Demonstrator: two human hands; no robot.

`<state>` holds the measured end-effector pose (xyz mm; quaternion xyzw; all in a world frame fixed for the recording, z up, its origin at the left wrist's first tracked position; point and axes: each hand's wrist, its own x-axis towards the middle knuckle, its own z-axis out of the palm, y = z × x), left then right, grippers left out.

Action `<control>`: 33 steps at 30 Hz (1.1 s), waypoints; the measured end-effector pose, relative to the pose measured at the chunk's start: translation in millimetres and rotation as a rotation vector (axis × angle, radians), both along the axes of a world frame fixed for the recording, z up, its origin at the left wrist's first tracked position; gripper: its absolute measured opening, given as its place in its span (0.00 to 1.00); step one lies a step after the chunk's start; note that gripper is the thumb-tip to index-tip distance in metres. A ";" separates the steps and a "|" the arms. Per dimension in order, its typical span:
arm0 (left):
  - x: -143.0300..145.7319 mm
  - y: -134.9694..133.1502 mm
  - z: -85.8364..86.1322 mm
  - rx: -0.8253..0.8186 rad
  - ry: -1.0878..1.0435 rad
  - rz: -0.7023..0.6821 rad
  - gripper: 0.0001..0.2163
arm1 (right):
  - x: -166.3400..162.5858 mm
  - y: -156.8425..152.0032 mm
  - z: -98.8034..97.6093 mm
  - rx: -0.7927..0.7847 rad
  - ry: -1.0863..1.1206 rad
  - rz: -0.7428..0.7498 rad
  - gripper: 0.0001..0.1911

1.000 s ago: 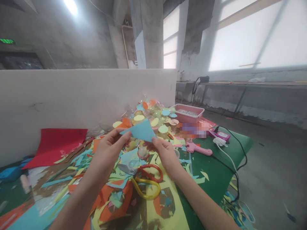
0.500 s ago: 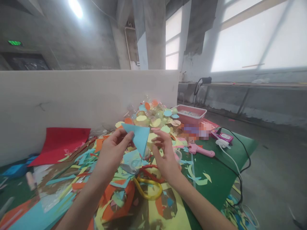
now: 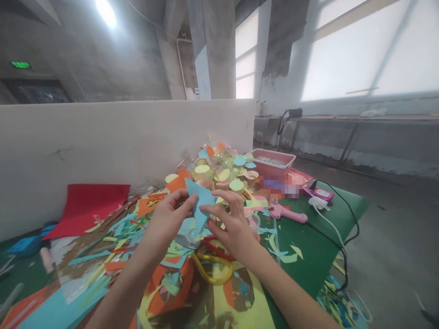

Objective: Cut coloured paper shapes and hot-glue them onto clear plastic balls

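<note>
A light blue paper triangle [image 3: 199, 201] is held up between both hands above the cluttered table. My left hand [image 3: 169, 219] pinches its left edge with thumb and fingertips. My right hand [image 3: 228, 224] has its fingers curled against the triangle's right side and lower tip. Just beneath the hands lie scissors with a red and a yellow handle loop [image 3: 214, 267] and a small clear dome [image 3: 192, 235].
Coloured paper scraps [image 3: 103, 269] cover the green table [image 3: 308, 256]. Behind the hands is a heap of clear cups with paper discs [image 3: 222, 171]; farther right, a pink tray [image 3: 272, 162], a pink glue gun [image 3: 288, 214] and a black cable [image 3: 338, 233]. A red sheet [image 3: 91, 203] leans on the white partition [image 3: 103, 141].
The blue triangle has turned from lying wide and flat to standing narrow with its tip down. My right hand has moved from the paper's right corner up to its right side.
</note>
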<state>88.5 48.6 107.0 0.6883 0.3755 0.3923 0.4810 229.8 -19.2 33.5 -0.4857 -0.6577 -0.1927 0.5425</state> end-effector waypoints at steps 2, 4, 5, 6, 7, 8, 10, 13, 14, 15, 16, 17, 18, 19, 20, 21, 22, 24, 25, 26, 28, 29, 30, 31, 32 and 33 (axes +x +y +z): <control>2.5 -2.4 -0.8 -0.005 0.023 -0.012 0.17 | 0.9 0.9 -0.6 0.026 0.036 0.014 0.11; 4.6 -3.9 -1.7 0.006 0.035 -0.049 0.15 | 1.1 2.2 -0.5 0.026 0.128 0.033 0.10; 5.2 -4.2 -2.3 0.021 0.041 -0.075 0.15 | 0.9 2.8 -0.1 0.015 0.189 0.045 0.09; 5.5 -4.2 -2.9 0.040 0.048 -0.103 0.14 | 0.6 3.3 0.7 -0.003 0.253 0.061 0.09; 5.4 -3.9 -3.5 0.062 0.062 -0.126 0.14 | 0.4 3.8 1.7 -0.027 0.318 0.080 0.08; 5.2 -3.6 -4.0 0.088 0.083 -0.140 0.13 | 0.3 4.2 2.8 -0.051 0.380 0.100 0.08; 4.4 -3.2 -4.9 0.134 0.139 -0.151 0.12 | 0.8 5.0 4.9 -0.097 0.490 0.136 0.08; 4.0 -4.7 -5.9 0.169 0.212 -0.175 0.14 | 3.1 6.1 7.1 -0.132 0.604 0.174 0.09; 4.3 -5.8 -6.3 0.173 0.226 -0.192 0.14 | 4.0 6.4 7.5 -0.136 0.627 0.187 0.09; 4.9 -7.0 -6.5 0.175 0.235 -0.211 0.14 | 4.7 6.5 7.8 -0.140 0.645 0.200 0.09; 5.6 -8.4 -6.8 0.177 0.237 -0.226 0.15 | 5.2 6.4 8.2 -0.147 0.662 0.214 0.09; 6.5 -9.8 -6.9 0.181 0.233 -0.234 0.15 | 5.4 6.0 8.7 -0.161 0.680 0.233 0.09; 7.4 -11.1 -7.0 0.188 0.225 -0.232 0.15 | 5.2 5.5 9.3 -0.184 0.702 0.254 0.09; 8.2 -12.3 -7.0 0.194 0.218 -0.223 0.16 | 4.7 4.7 10.1 -0.211 0.727 0.277 0.09; 8.9 -13.3 -7.0 0.197 0.213 -0.210 0.17 | 4.1 3.9 11.0 -0.237 0.755 0.297 0.09; 9.5 -14.1 -7.0 0.195 0.212 -0.197 0.17 | 3.3 3.1 11.8 -0.255 0.784 0.313 0.10; 9.8 -14.6 -7.0 0.189 0.213 -0.191 0.18 | 2.5 2.4 12.6 -0.265 0.809 0.322 0.10; 10.0 -15.0 -7.3 0.174 0.219 -0.206 0.17 | 1.3 1.7 13.5 -0.261 0.836 0.330 0.10; 10.0 -14.9 -7.6 0.171 0.220 -0.222 0.16 | 1.1 1.7 13.5 -0.260 0.841 0.334 0.09; 9.9 -14.8 -7.9 0.174 0.221 -0.238 0.15 | 1.1 1.8 13.2 -0.264 0.842 0.340 0.09; 9.8 -15.0 -8.3 0.191 0.223 -0.258 0.14 | 1.5 2.5 12.1 -0.276 0.842 0.359 0.08; 9.9 -15.3 -8.1 0.199 0.222 -0.256 0.13 | 1.9 2.8 11.4 -0.282 0.842 0.368 0.08; 10.1 -15.8 -7.7 0.206 0.222 -0.247 0.13 | 2.2 3.0 10.8 -0.287 0.840 0.377 0.08; 10.4 -16.6 -7.1 0.210 0.223 -0.236 0.13 | 2.4 3.0 10.4 -0.289 0.836 0.384 0.07; 10.7 -17.3 -6.5 0.216 0.222 -0.221 0.13 | 2.5 3.0 10.2 -0.290 0.833 0.389 0.07; 11.0 -18.0 -5.9 0.223 0.224 -0.208 0.13 | 2.5 2.8 10.1 -0.293 0.830 0.395 0.07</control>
